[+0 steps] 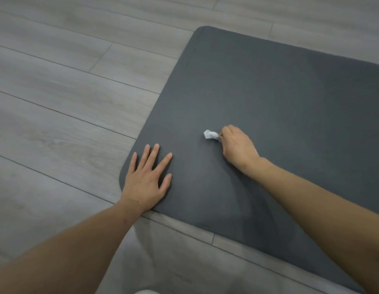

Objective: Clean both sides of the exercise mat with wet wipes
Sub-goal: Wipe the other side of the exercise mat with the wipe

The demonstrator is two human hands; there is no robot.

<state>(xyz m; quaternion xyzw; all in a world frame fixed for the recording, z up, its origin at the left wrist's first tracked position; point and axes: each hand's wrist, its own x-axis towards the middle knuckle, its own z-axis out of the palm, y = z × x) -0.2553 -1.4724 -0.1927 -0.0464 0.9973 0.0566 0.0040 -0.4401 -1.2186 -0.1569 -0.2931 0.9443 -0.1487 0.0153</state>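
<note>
Grey wood-look plank floor fills the space left of and beyond the left hand, its long boards running at a slant with thin dark seams between them. More of it shows past the right hand. Soft, even light; a dim shadow lies nearer than both hands

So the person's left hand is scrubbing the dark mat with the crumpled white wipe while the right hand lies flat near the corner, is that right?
Not quite: the hands are swapped. In the head view, the right hand grips the crumpled white wipe on the dark mat, while the left hand lies flat near the corner. The rest holds.
</note>
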